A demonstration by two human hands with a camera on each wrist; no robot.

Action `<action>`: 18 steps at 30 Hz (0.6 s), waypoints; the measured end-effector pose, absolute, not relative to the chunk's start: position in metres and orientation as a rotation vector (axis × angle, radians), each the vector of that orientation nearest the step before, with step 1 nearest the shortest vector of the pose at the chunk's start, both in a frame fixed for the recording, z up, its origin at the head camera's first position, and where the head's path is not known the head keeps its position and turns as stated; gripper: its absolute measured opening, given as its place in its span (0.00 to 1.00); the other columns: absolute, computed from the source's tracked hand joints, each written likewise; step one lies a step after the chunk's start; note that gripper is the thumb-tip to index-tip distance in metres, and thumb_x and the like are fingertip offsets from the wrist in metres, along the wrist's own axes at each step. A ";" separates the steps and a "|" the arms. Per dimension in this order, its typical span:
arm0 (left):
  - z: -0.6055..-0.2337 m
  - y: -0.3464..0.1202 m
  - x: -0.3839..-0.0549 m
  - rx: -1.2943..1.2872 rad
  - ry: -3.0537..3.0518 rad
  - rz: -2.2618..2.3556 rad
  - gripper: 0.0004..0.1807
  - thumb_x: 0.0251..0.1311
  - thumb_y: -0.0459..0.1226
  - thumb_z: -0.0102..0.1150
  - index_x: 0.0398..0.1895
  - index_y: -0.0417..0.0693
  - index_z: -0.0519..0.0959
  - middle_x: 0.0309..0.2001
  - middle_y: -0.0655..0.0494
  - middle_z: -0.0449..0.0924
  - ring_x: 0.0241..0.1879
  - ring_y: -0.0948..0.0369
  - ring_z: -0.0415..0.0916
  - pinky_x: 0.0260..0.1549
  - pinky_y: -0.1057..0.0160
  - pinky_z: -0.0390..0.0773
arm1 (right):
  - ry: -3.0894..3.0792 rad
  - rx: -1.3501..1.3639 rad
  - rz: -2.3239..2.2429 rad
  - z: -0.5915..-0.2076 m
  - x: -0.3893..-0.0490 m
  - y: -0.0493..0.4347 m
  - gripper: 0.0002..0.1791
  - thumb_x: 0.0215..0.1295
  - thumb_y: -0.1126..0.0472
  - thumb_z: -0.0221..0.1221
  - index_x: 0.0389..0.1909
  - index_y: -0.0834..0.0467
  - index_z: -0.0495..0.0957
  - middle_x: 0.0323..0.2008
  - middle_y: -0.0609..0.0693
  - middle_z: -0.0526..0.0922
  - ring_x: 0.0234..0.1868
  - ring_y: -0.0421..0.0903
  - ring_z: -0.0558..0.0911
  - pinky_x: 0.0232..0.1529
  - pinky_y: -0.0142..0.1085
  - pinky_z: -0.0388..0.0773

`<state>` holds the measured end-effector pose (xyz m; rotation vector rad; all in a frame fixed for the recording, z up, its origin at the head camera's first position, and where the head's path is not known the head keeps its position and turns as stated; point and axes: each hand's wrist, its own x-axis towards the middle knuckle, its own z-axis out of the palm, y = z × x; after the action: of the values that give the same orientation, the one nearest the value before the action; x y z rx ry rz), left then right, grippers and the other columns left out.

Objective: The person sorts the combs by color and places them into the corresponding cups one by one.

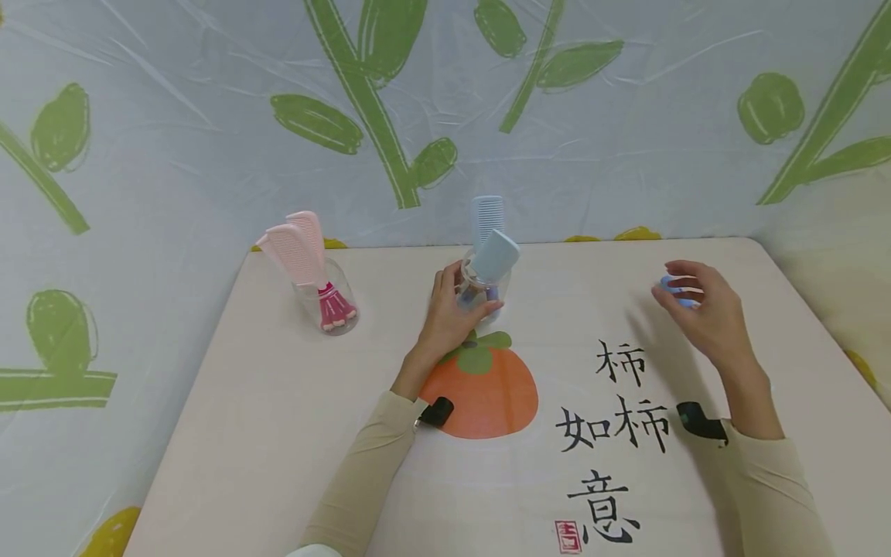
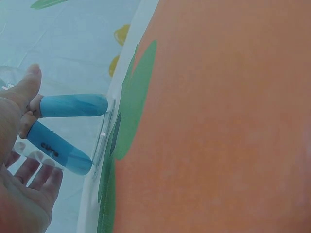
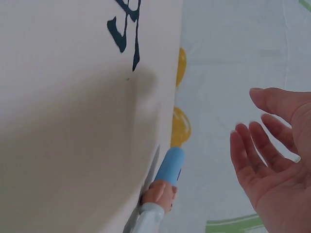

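I'm seeing broad open tabletop (image 1: 278, 433) lying between my two hands and along the near edge. Two comb-filled jars (pink-comb jar (image 1: 327, 298) left, blue-comb jar (image 1: 483, 282) centre) are blocking the far side, with the wall standing close behind.

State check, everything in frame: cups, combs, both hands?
Clear cup with blue combs: upright, gripped by left hand.
Blue combs: in that cup, handles down.
Cup with pink combs: upright, untouched.
Loose blue comb: lying on table.
Right hand: open over the loose comb.
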<state>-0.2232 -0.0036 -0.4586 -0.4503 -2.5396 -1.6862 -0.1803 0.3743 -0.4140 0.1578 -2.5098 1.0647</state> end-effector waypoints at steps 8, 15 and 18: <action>-0.458 -0.003 -0.223 -0.470 -2.527 -1.689 0.47 0.60 0.49 0.74 0.75 0.48 0.57 0.61 0.50 0.64 0.62 0.56 0.65 0.64 0.53 0.70 | -2.589 0.032 1.033 -0.419 -0.180 0.391 0.26 0.68 0.64 0.66 0.63 0.69 0.73 0.56 0.61 0.76 0.45 0.22 0.72 0.44 0.12 0.67; -0.458 -0.004 -0.223 -0.479 -2.526 -1.684 0.47 0.60 0.49 0.74 0.75 0.46 0.57 0.62 0.49 0.64 0.61 0.56 0.65 0.64 0.54 0.70 | -2.687 -0.027 0.951 -0.425 -0.181 0.401 0.26 0.70 0.66 0.63 0.65 0.73 0.70 0.57 0.72 0.74 0.50 0.49 0.79 0.42 0.15 0.64; -0.459 -0.004 -0.223 -0.478 -2.525 -1.683 0.47 0.60 0.49 0.74 0.75 0.47 0.57 0.61 0.50 0.64 0.61 0.56 0.65 0.64 0.55 0.70 | -2.749 -0.064 0.934 -0.427 -0.182 0.403 0.28 0.72 0.65 0.62 0.66 0.74 0.67 0.58 0.74 0.72 0.53 0.68 0.76 0.41 0.19 0.65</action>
<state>-0.2233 -0.0039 -0.4586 -0.4782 -2.5252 -1.6835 -0.1816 0.4026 -0.4267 -0.0637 -2.7493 0.9340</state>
